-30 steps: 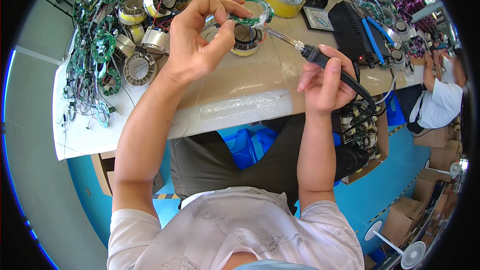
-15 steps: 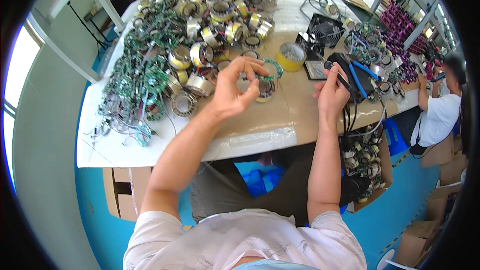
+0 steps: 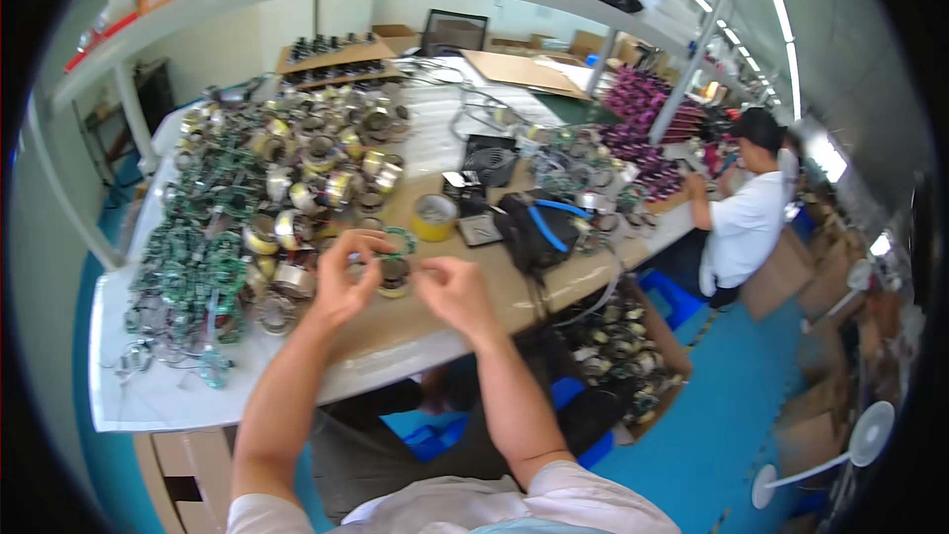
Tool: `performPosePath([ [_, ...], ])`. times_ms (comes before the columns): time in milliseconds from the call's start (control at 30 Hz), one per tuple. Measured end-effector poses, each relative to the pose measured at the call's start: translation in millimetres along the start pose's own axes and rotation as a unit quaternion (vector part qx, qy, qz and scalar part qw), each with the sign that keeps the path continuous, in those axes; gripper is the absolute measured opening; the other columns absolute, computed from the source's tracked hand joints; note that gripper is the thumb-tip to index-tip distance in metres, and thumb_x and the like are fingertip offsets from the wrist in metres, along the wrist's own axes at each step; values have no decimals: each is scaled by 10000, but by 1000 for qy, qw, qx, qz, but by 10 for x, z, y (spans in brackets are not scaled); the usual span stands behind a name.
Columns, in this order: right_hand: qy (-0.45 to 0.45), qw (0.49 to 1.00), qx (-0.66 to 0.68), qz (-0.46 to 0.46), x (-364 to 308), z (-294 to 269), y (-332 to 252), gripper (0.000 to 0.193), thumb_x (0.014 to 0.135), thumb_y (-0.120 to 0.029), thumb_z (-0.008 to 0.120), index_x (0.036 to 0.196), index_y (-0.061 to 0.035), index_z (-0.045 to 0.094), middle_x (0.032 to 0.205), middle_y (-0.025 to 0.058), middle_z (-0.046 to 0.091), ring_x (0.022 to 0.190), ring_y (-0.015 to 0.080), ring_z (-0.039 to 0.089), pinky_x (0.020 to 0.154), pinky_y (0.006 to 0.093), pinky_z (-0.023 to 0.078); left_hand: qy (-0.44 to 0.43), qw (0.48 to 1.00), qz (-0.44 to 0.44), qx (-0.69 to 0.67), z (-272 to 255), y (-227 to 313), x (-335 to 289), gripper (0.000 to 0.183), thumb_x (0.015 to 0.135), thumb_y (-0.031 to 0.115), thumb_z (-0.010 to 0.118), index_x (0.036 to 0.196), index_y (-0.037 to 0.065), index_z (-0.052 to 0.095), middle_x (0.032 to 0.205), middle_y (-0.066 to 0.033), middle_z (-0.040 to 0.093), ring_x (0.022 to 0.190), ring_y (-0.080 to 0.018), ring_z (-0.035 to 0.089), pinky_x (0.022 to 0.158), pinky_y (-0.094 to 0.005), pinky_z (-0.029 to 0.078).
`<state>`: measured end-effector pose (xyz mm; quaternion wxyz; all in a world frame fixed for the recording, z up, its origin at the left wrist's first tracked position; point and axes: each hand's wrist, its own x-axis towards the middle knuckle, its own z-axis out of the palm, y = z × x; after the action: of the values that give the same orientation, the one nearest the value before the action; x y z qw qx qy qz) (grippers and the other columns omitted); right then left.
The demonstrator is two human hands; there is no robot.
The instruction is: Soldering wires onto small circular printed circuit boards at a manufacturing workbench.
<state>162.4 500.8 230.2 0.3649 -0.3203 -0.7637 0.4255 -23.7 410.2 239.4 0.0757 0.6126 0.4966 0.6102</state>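
Observation:
My left hand is closed in a pinch on the edge of a green ring-shaped circuit board. Just below the board is a stator ring with yellow tape, close to the fingertips; I cannot tell whether they touch. My right hand is a little to the right of it, fingers drawn together and slightly blurred. No tool shows in it, and anything small between its fingertips cannot be made out. A yellow-sided round tub stands beyond both hands.
Left lie heaps of green circuit boards and stators. A black case with a blue-handled tool and a small fan stand right. A co-worker sits farther right. A box of parts is below the edge.
My right hand has let go of the dark pen-like tool and moved left, close to the left hand. The left hand keeps the circuit board. The view has tilted up and turned right.

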Motion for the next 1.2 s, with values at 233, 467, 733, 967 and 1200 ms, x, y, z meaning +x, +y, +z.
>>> performPosePath([
  [233,84,993,-67,-54,15,209,-247,281,861,-266,738,937,1,695,735,190,700,725,390,695,658,472,540,2,998,0,-65,20,9,117,117,840,-45,564,819,42,489,1044,-154,714,1176,-307,595,1057,-445,415],
  [467,74,965,-120,-219,130,-274,-135,198,865,-217,655,840,-23,682,809,207,694,765,402,682,696,488,538,59,975,-10,-212,42,-38,106,107,970,20,576,922,52,486,1162,-234,675,1077,-279,659,942,-418,538],
  [733,152,972,-20,-179,392,-1570,-301,171,937,-126,682,891,39,670,693,94,696,594,112,648,539,279,493,132,952,-49,-271,36,-175,46,85,967,31,566,898,54,522,932,-189,680,715,-229,663,607,-335,570],
  [967,261,950,-88,-145,1345,-2895,-133,175,966,-138,568,896,-8,662,709,118,713,586,179,710,502,345,542,131,942,-138,-277,-27,-9,15,104,956,61,568,903,67,479,781,-105,622,656,-164,611,455,-277,520],
  [1200,315,897,-305,-48,2329,-3801,378,303,951,-292,536,884,-26,663,772,214,708,842,399,707,775,493,538,126,939,-196,-255,55,-64,-37,117,967,96,581,919,65,479,734,-88,611,546,-145,570,389,-257,468],
])
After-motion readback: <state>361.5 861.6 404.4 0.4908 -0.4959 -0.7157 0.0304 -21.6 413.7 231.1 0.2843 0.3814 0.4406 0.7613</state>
